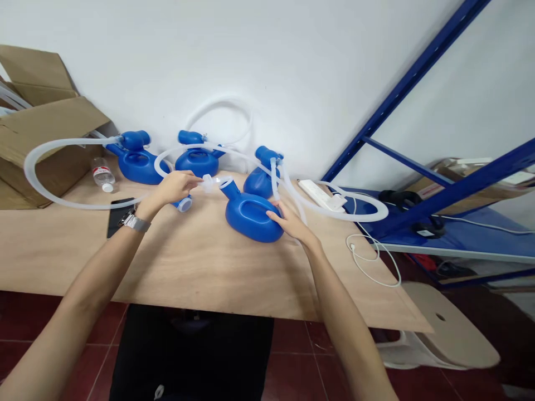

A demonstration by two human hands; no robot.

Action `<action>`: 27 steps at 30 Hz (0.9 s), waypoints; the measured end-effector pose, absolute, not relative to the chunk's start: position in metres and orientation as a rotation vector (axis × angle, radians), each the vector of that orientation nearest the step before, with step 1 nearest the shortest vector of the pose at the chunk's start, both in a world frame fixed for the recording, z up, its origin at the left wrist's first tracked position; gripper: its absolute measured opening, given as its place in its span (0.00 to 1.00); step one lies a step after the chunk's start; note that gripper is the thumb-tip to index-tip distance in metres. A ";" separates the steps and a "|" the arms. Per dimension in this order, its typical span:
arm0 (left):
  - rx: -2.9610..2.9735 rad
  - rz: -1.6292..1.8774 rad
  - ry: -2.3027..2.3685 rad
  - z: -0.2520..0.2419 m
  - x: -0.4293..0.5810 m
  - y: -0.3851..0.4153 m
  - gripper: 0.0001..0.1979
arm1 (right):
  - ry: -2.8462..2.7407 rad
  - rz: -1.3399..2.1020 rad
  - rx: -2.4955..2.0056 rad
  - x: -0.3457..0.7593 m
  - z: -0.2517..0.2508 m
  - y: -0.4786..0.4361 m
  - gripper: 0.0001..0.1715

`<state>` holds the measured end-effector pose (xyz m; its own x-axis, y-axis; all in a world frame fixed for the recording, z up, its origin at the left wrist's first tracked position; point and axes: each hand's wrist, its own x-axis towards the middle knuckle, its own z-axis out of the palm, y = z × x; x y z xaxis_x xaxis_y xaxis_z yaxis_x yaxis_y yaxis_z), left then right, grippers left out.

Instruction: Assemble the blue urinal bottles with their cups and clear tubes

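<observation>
Right of the phone (115,224), the right hand (291,221) clasped the blue jug (247,224); the left hand (173,186) pinched a clear plastic piece (207,184). Probably light and stiff, the jug suited holding by its handle (258,199).

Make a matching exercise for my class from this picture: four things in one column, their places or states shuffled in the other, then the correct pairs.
Things
1. Left hand
2. Right hand
3. Phone
4. Cardboard box

Places or states
A. Holding the side of a blue jug
B. Flaps open, at the left of the picture
C. Fingertips at a clear plastic piece
D. Dark, flat on the table

Pairs: 1-C, 2-A, 3-D, 4-B
</observation>
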<state>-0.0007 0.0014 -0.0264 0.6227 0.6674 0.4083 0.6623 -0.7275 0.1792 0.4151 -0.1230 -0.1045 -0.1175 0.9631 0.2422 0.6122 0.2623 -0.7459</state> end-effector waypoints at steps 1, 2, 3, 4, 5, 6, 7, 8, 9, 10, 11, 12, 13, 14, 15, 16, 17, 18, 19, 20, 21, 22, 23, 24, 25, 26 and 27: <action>2.844 0.694 1.136 -0.023 -0.003 0.003 0.23 | -1.818 0.648 -1.426 0.415 -0.104 -0.123 0.25; 2.867 0.676 1.128 -0.018 -0.005 0.004 0.23 | -1.813 0.667 -1.411 0.415 -0.104 -0.123 0.24; 2.885 0.662 1.123 -0.014 -0.008 0.006 0.22 | -1.804 0.680 -1.392 0.415 -0.104 -0.123 0.24; 2.895 0.650 1.111 -0.010 -0.010 0.008 0.22 | -1.792 0.687 -1.374 0.414 -0.105 -0.122 0.24; 2.896 0.637 1.086 -0.007 -0.010 0.009 0.22 | -1.778 0.691 -1.363 0.412 -0.106 -0.122 0.24; 2.887 0.623 1.050 -0.006 -0.009 0.009 0.21 | -1.765 0.695 -1.356 0.410 -0.108 -0.122 0.24; 2.873 0.605 1.009 -0.006 -0.005 0.008 0.22 | -1.753 0.702 -1.353 0.407 -0.110 -0.122 0.24; 2.856 0.588 0.974 -0.007 0.001 0.006 0.22 | -1.744 0.711 -1.351 0.404 -0.111 -0.122 0.24; 2.838 0.575 0.951 -0.010 0.007 0.004 0.23 | -1.735 0.721 -1.346 0.401 -0.113 -0.121 0.25; 2.819 0.571 0.945 -0.015 0.015 0.000 0.24 | -1.725 0.728 -1.337 0.398 -0.115 -0.121 0.26; 2.799 0.577 0.949 -0.020 0.022 -0.003 0.25 | -1.713 0.725 -1.328 0.395 -0.117 -0.122 0.26; 2.779 0.591 0.956 -0.025 0.028 -0.007 0.26 | -1.700 0.709 -1.323 0.393 -0.119 -0.122 0.27; 2.761 0.615 0.963 -0.031 0.033 -0.012 0.28 | -1.689 0.682 -1.322 0.391 -0.121 -0.122 0.27; 2.744 0.637 0.961 -0.037 0.037 -0.016 0.30 | -1.682 0.651 -1.324 0.390 -0.123 -0.123 0.28; 2.735 0.658 0.955 -0.043 0.040 -0.020 0.33 | -1.678 0.619 -1.328 0.389 -0.124 -0.124 0.28; 2.734 0.682 0.951 -0.049 0.042 -0.024 0.37 | -1.681 0.592 -1.329 0.389 -0.126 -0.124 0.28; 2.738 0.710 0.953 -0.054 0.044 -0.027 0.41 | -1.687 0.572 -1.324 0.388 -0.127 -0.125 0.27; 2.744 0.740 0.966 -0.060 0.045 -0.031 0.44 | -1.692 0.559 -1.315 0.388 -0.128 -0.126 0.27; 2.748 0.776 0.995 -0.065 0.046 -0.033 0.46 | -1.691 0.550 -1.309 0.388 -0.129 -0.127 0.26; 2.747 0.816 1.040 -0.070 0.047 -0.036 0.47 | -1.686 0.542 -1.308 0.387 -0.130 -0.128 0.26; 2.737 0.861 1.098 -0.074 0.048 -0.038 0.46 | -1.680 0.534 -1.313 0.387 -0.130 -0.129 0.25; 2.722 0.903 1.159 -0.078 0.049 -0.040 0.44 | -1.675 0.527 -1.322 0.386 -0.129 -0.130 0.25; 2.706 0.940 1.211 -0.082 0.050 -0.041 0.42 | -1.672 0.521 -1.330 0.385 -0.129 -0.131 0.25; 2.694 0.971 1.248 -0.085 0.051 -0.042 0.41 | -1.675 0.518 -1.335 0.385 -0.128 -0.131 0.25; 2.686 0.993 1.265 -0.087 0.052 -0.043 0.41 | -1.682 0.517 -1.337 0.385 -0.127 -0.132 0.25; 2.678 1.010 1.264 -0.090 0.053 -0.043 0.41 | -1.691 0.520 -1.340 0.385 -0.127 -0.133 0.25; 2.665 1.028 1.253 -0.093 0.054 -0.042 0.41 | -1.696 0.526 -1.346 0.385 -0.126 -0.133 0.25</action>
